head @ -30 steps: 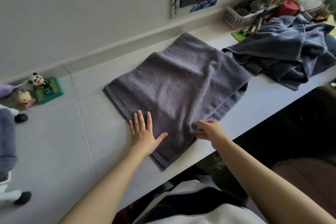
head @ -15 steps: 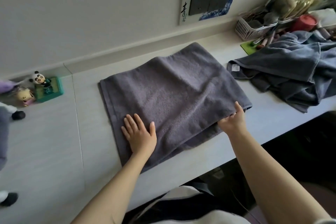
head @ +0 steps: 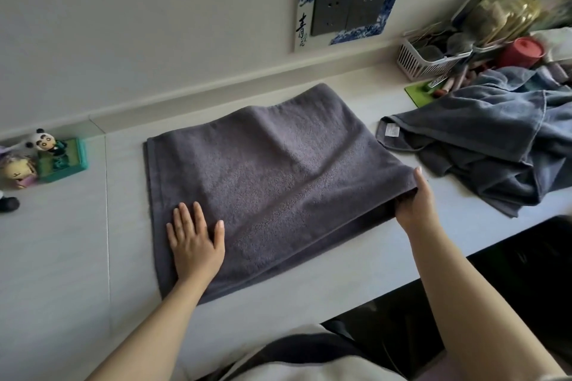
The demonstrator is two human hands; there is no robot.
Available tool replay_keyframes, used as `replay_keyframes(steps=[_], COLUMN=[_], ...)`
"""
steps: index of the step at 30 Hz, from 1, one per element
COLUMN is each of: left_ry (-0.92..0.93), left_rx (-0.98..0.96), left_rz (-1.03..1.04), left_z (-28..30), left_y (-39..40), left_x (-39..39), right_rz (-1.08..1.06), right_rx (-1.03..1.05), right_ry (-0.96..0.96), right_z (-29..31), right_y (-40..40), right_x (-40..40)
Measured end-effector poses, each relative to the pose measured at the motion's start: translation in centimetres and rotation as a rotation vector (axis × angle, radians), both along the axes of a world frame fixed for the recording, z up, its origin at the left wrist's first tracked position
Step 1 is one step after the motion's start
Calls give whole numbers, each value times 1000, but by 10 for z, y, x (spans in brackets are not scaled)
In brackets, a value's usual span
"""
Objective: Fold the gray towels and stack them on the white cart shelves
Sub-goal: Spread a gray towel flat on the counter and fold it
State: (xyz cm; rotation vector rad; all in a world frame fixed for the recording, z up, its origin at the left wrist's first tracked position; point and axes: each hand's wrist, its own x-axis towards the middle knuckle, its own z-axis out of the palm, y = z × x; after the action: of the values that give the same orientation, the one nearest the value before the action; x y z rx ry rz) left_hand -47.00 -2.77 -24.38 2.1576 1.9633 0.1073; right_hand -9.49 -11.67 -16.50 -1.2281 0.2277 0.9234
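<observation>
The fingers [head: 198, 213] of the left hand [head: 195, 241] lie straight and flat on the towel [head: 272, 176], pressing down its near left part. The right hand [head: 413, 207] pinches the towel's right edge: the thumb lies on top and the other fingers are tucked under the cloth, so they cannot be seen.

The towel is gray and lies spread on the worktop [head: 62, 257], in the middle, between the two hands. It looks already folded over once, because two layers show along the near edge. There is a soft bump running across it near the back.

I think the step now is folding this one towel. Next, the right hand likely needs to lift its edge and bring it over to the left side, while the left hand holds the cloth so it does not slide. The edges should meet neatly.

To the right, near the towel but not touching it, is a pile [head: 495, 145] of more gray towels, all crumpled, not folded yet. Behind it is a basket [head: 424, 62] full of small things too jumbled to name. On the far left are little toys [head: 43, 145], partly cut off.

The white cart is not in view, so I cannot tell where the towel will go.
</observation>
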Motion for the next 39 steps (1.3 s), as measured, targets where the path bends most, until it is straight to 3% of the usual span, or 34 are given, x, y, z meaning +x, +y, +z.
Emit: replay_keyframes(steps=[4, 9, 12, 15, 17, 27, 34, 39], left_ry=[12, 50, 69, 68, 84, 16, 74, 19], left_rx=[5, 12, 11, -10, -20, -1, -10, 17], left_rz=[-24, -66, -66, -33, -25, -142, -221, -212], left_z=[1, -1, 0, 1, 2, 7, 2, 6], left_y=[0, 1, 0, 0, 1, -12, -20, -19], left_x=[-1, -4, -5, -3, -3, 19, 16, 21], right_rz=[-130, 68, 90, -27, -91, 96, -90, 68], right_rx=[-135, -320, -247, -202, -251, -485, -501, -611], right_ry=[-2, -103, -113, -104, -83, -245, -144, -243], right_z=[-9, -18, -16, -12, -13, -21, -25, -20], right_y=[-11, -19, -21, -32, -43, -54, -61, -61], right_x=[3, 1, 9, 15, 14, -12, -25, -30])
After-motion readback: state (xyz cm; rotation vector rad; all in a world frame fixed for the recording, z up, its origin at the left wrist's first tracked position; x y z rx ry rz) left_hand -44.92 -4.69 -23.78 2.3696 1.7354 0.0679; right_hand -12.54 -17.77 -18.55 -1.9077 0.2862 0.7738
